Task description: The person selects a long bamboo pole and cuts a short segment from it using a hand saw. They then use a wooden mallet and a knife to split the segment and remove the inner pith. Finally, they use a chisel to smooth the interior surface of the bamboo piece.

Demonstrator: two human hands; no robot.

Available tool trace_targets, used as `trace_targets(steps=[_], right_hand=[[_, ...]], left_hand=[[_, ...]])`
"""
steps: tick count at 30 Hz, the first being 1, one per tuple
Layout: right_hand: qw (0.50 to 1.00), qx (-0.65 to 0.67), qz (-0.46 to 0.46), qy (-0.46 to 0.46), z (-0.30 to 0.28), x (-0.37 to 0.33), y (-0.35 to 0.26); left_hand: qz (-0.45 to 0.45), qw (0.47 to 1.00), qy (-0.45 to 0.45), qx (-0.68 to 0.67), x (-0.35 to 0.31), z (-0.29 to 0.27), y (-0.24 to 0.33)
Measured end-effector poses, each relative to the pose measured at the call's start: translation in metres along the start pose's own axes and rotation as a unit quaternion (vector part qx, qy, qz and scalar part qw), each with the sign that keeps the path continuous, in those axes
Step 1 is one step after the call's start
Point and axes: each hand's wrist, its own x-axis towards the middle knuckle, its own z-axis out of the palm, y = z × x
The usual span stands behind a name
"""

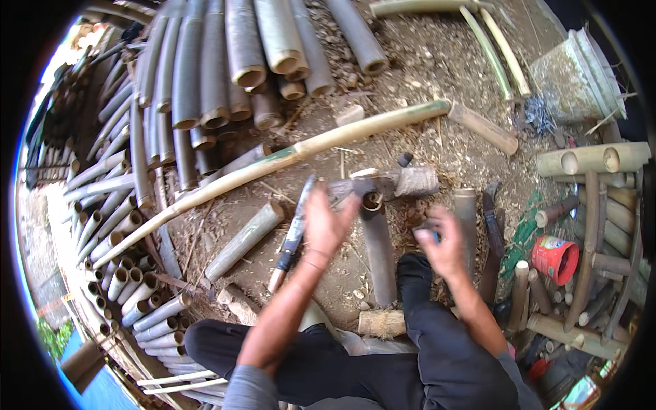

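While the person sat on the dirt ground (424, 61) with both legs in dark trousers (437, 342) drawn forward, the left hand (326, 222) was raised above the ground with its fingers loosely spread, and whether it gripped anything could not be determined because the hand was blurred. A long knife (292, 236) with a dark blade and a pale wooden handle appeared just beside that hand, on its left side, tilted with the handle end toward the person. The right hand (441, 246) was partly closed around a small dark object that was too blurred to identify. Between the two hands, a short dark bamboo section (379, 256) lay on the ground, its open end pointing away from the person and resting near a chopping block (413, 181) of pale wood. A long pale bamboo pole (273, 164) crossed the ground diagonally beyond the hands. Stacked bamboo culms (225, 61) occupied the far left area of the ground. A red can (555, 258) lay on its side near the right edge, well apart from the right hand.
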Motion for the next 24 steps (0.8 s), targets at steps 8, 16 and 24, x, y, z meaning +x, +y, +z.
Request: trace_targets(steps=[8, 16, 24], right_hand=[[0.957, -0.182, 0.107, 0.197, -0.161, -0.094, 0.091], [0.955, -0.228, 0.114, 0.152, -0.182, -0.133, 0.072], [0.897, -0.412, 0.14, 0.074, -0.183, -0.025, 0.078]], left_hand=[[-0.24, 0.939, -0.212, -0.128, -0.087, 0.052, 0.032], [-0.265, 0.934, -0.198, -0.138, -0.097, 0.068, 0.041], [-0.289, 0.919, -0.245, -0.109, -0.077, 0.06, 0.023]])
